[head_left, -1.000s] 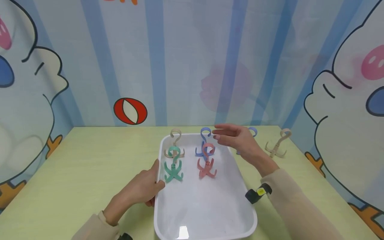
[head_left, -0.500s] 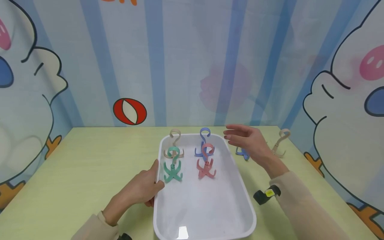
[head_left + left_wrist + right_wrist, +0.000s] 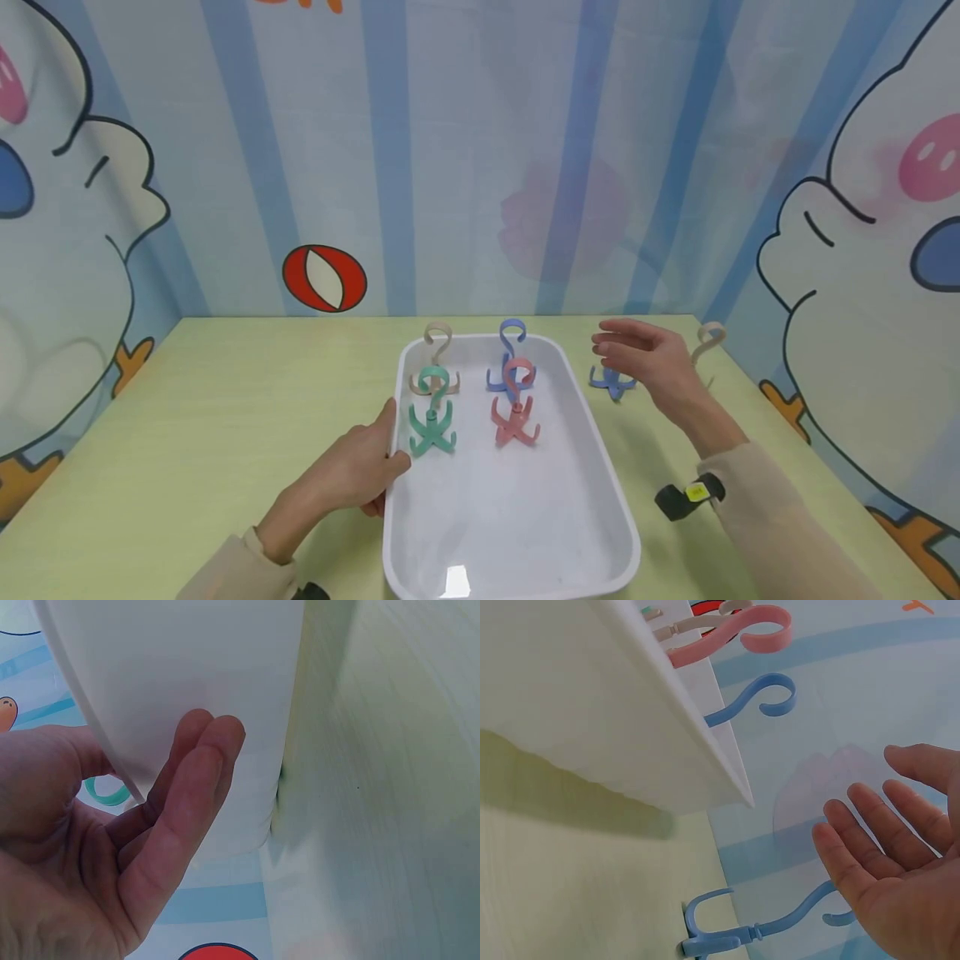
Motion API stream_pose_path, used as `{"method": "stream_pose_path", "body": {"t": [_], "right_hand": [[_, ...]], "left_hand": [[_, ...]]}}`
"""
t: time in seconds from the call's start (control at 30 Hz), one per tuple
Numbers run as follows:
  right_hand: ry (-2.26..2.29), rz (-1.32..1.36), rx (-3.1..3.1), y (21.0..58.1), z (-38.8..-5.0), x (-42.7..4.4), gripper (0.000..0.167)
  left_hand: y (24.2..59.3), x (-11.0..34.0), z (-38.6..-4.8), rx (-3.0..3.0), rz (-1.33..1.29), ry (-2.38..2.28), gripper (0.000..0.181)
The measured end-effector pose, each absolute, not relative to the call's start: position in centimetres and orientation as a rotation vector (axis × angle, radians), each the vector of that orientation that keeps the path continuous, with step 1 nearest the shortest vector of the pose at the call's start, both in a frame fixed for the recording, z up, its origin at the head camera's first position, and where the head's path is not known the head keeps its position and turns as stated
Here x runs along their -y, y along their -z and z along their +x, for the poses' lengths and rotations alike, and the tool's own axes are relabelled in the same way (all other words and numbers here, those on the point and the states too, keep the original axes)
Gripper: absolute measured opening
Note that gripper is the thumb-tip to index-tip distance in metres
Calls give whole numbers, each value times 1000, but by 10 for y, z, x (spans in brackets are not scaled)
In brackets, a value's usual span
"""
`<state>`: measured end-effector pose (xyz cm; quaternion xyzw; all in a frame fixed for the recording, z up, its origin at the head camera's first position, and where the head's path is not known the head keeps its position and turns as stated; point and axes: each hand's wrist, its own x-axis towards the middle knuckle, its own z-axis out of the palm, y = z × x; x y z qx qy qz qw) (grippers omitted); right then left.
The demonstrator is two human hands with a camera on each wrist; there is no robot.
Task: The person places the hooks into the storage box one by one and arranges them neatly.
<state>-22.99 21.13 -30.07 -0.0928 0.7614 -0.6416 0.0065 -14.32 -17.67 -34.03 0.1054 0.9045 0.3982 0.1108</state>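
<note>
My left hand (image 3: 348, 467) grips the left rim of a white tray (image 3: 517, 517), its thumb over the edge and its fingers (image 3: 184, 802) against the outer wall. Inside stand several four-armed swivel hooks: a green hook (image 3: 432, 430) and a pink hook (image 3: 516, 423) in front, a beige hook (image 3: 438, 328) and a blue hook (image 3: 513, 328) behind. My right hand (image 3: 651, 360) hovers beyond the tray's right side with fingers extended, holding nothing. It hides the top of another blue hook (image 3: 612, 385) standing on the table. In the right wrist view that hook (image 3: 720, 941) shows below the palm.
A second beige hook (image 3: 711, 335) stands at the table's back right, mostly behind the right hand. The pale yellow table (image 3: 247, 400) meets a striped blue backdrop (image 3: 465, 167) at the back. Printed cartoon panels border both sides.
My right hand has moved right, away from the tray and its blue hook, to above the blue hook on the table. The left hand and the tray stay put.
</note>
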Motion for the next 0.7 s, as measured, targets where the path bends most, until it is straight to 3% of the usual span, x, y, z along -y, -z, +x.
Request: {"method": "stream_pose_path", "body": {"t": [0.4,0.53,0.7], "right_hand": [[2113,-248,-2272,307,-227,-226,28],[2136,-228,-2251,308,-227,-228,30],[2162,-198,-2238,312,-227,-231,43]], "left_hand": [[340,177,-144,-2658,326,-1167,63],[341,177,-144,-2659,315,-1156,67],[340,177,-144,-2650,297,-1159,69]]}}
